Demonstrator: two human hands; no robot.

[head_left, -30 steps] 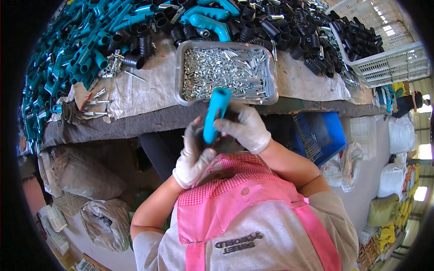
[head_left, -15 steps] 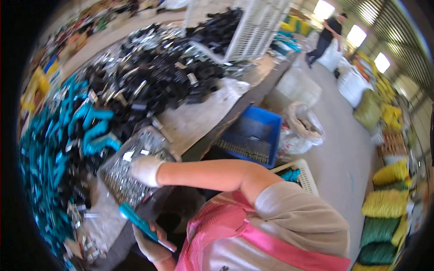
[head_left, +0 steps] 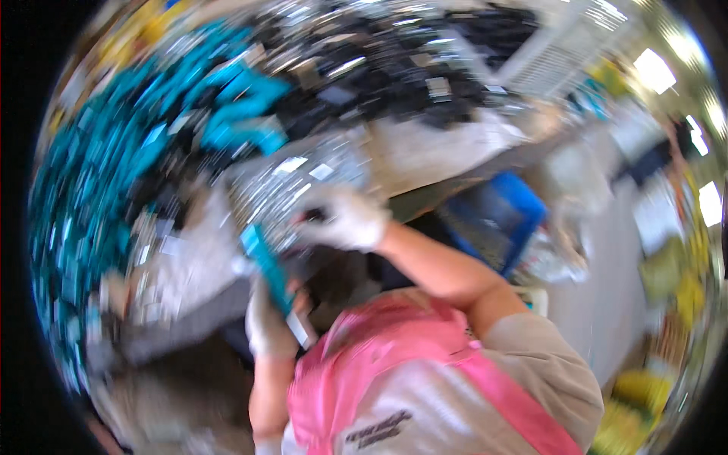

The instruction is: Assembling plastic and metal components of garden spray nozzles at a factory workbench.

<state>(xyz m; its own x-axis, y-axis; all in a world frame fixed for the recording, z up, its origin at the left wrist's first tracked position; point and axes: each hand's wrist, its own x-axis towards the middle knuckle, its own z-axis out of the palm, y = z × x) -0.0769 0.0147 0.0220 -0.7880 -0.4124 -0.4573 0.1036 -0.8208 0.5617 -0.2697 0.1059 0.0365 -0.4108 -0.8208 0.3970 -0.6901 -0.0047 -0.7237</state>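
Note:
My left hand (head_left: 271, 322), in a white glove with bare fingertips, is closed round a long teal plastic handle (head_left: 267, 265). A flat silvery end of it sticks out below the fingers. My right hand (head_left: 350, 220), also gloved, is over the near right side of a tray of small shiny metal parts (head_left: 280, 178). Its fingers are bent together beside a small dark spot; blur hides what they hold. The upper end of the teal handle lies close to the tray's near edge, left of my right hand.
Teal handles (head_left: 91, 205) are heaped at the left. Black and metal pieces (head_left: 394, 83) pile up behind the tray, near a white slatted crate (head_left: 565, 57). A blue bin (head_left: 493, 220) stands right of the table; sacks (head_left: 660, 265) line the far right.
The view has swung, so the table lies higher and farther right in it. My right hand has drawn back from among the metal parts towards the teal handle, which my left hand still holds.

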